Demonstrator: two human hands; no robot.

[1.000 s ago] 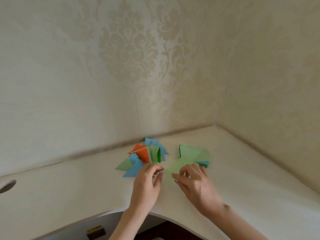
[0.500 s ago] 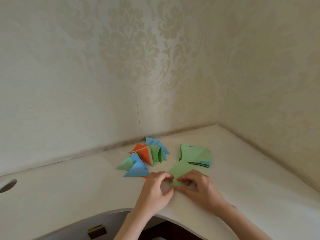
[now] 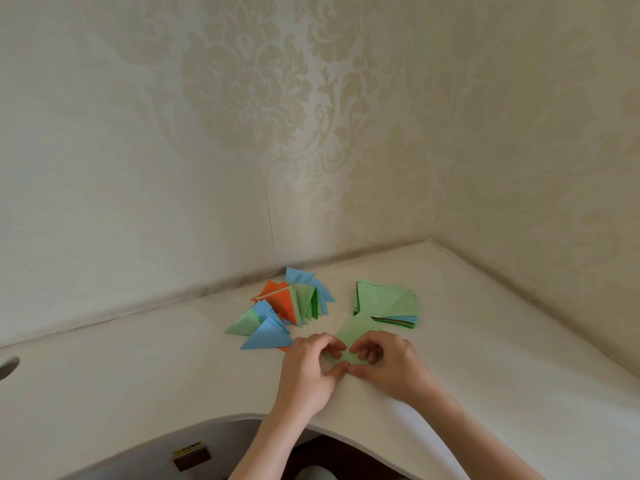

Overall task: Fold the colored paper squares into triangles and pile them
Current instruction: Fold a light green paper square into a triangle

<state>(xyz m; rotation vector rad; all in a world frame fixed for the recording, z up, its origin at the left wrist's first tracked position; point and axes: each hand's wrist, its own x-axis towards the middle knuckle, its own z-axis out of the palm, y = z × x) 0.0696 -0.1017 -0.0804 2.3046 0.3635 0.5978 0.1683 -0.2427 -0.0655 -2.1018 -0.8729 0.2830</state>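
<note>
Near the curved front edge of the white table (image 3: 138, 382), the left hand (image 3: 306, 370) and right hand (image 3: 389, 367) meet, fingers curled, pinching one light green paper sheet (image 3: 351, 332) whose far corner points away. Beyond left lies one loose pile of folded blue, orange and green paper triangles (image 3: 284, 311); beyond right, one stack of flat green paper squares (image 3: 386, 301).

- Pale green square paper sheet (image 3: 351, 332) under the fingers.
- Loose pile of folded paper triangles (image 3: 282, 308): sky blue, bright orange, light and darker green.
- Stack of flat paper squares (image 3: 386, 301): light green on top, blue and orange edges below.
- Glossy cream-white desk top (image 3: 138, 375).
- Beige wallpaper (image 3: 242, 98) with tone-on-tone damask floral pattern.
</note>
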